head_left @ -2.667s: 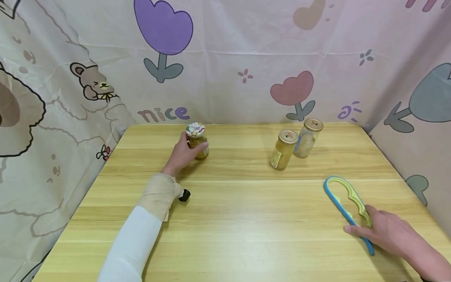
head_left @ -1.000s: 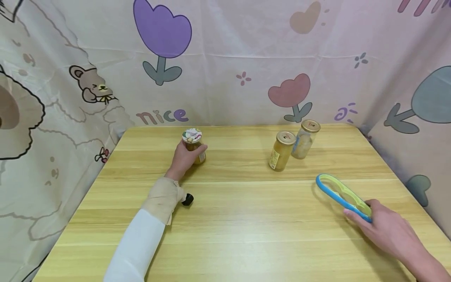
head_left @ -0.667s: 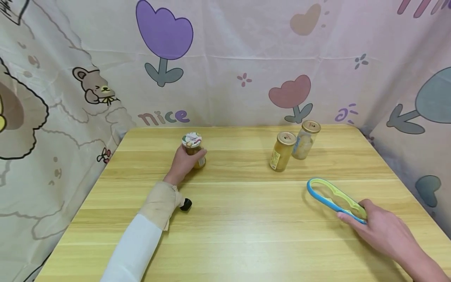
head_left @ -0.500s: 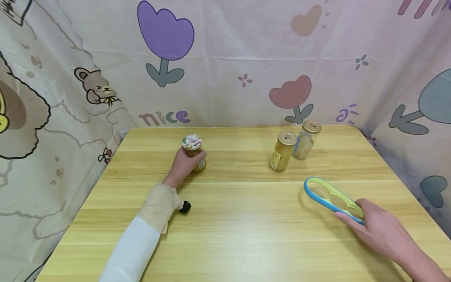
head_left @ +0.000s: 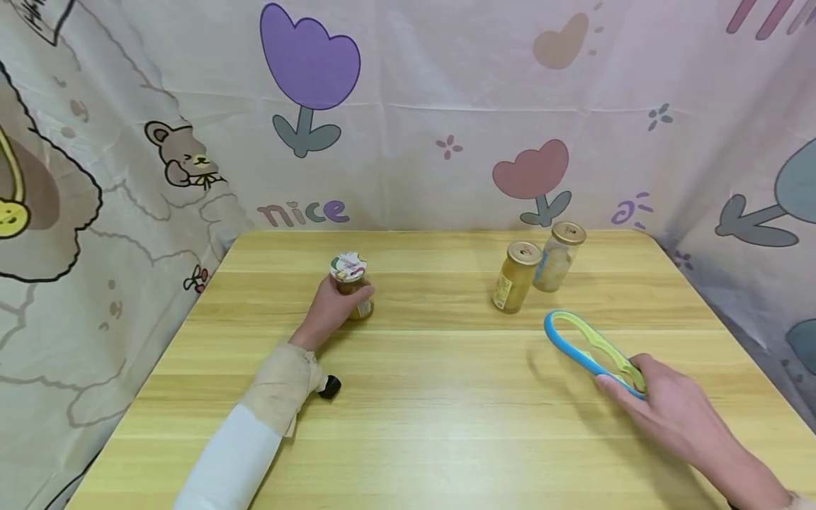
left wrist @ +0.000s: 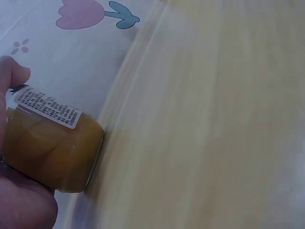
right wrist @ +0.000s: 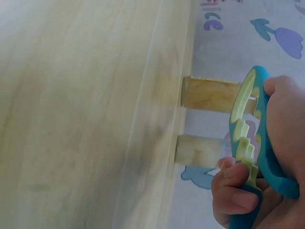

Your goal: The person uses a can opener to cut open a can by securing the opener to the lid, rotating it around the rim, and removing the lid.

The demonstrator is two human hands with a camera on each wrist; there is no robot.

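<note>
My left hand (head_left: 326,309) grips a small glass jar (head_left: 362,307) with a patterned white lid at the back left of the table. The left wrist view shows orange-yellow pieces and a printed label on this jar (left wrist: 52,148), thumb and fingers round its sides. At the right, my right hand (head_left: 678,411) holds a U-shaped blue and green jar opener (head_left: 576,354) above the table, its curved end pointing left and away. The right wrist view shows stepped green teeth inside the opener (right wrist: 244,148) and fingers curled round its handles.
Two taller jars with gold lids stand at the back right, a yellow-filled jar (head_left: 515,280) in front of a paler jar (head_left: 558,261). The wooden table (head_left: 433,397) meets a printed cloth (head_left: 414,177) at the back and sides.
My right hand has lifted the jar opener off the table and carried it left, its arms now closer together. My left hand has drawn the small jar slightly nearer.
</note>
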